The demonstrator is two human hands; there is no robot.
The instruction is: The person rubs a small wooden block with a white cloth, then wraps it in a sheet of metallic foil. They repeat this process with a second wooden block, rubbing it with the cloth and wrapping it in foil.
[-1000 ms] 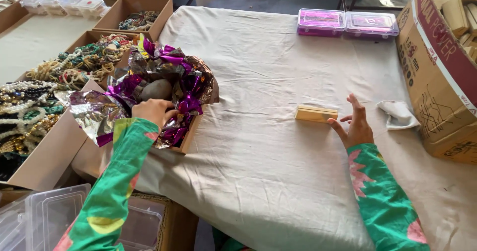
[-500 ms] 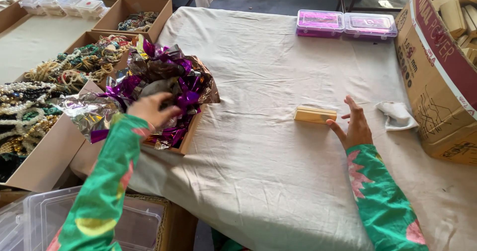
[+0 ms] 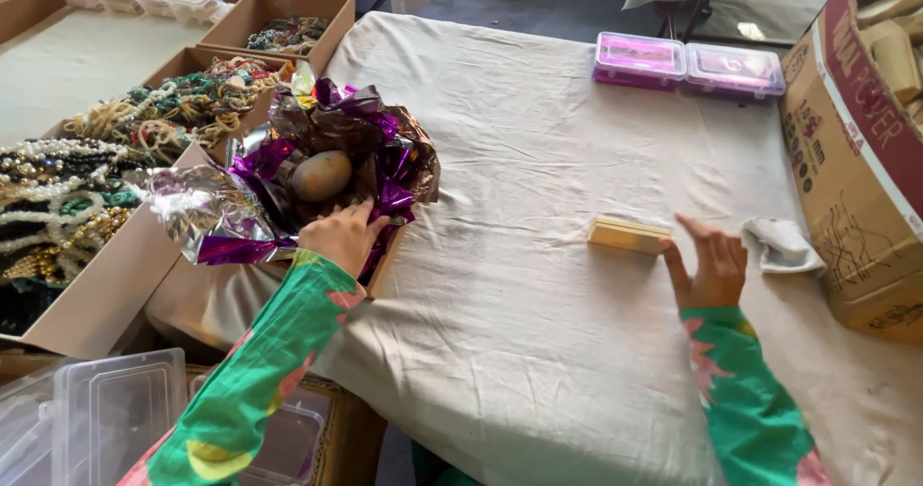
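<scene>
**Two hands on the table, one at the foil, one by the wooden block**

Landmark used throughout: the wooden block lying on the cloth-covered table.

Far left of the block: open cardboard boxes of bead necklaces, and below them clear plastic containers, lids on, nothing visible inside.

Left of the block: a heap of purple and silver foil wrap spread over the near box edge. An oval brown lump, like a stone or a soap, sits bare in the middle of the foil. Judgement: the wrapping is loose and open, so the lump is neither fully covered nor lifted clear; work on it looks about midway.

Left hand: the arm in a green flowered sleeve reaches up and across from the lower left. The fingers curl onto the crumpled foil just below the lump. They appear to pinch the foil rather than the lump; how firm the hold is I cannot tell.

At the block: it lies flat, unwrapped, apart from the foil.

Just right of the block: right hand, palm down on the cloth, fingers spread and slightly lifted, holding nothing. The thumb is near the block's end; contact is not clear.

Further right: a crumpled white cloth, then a large cardboard carton. Beyond the block, two pink-lidded plastic boxes.
</scene>
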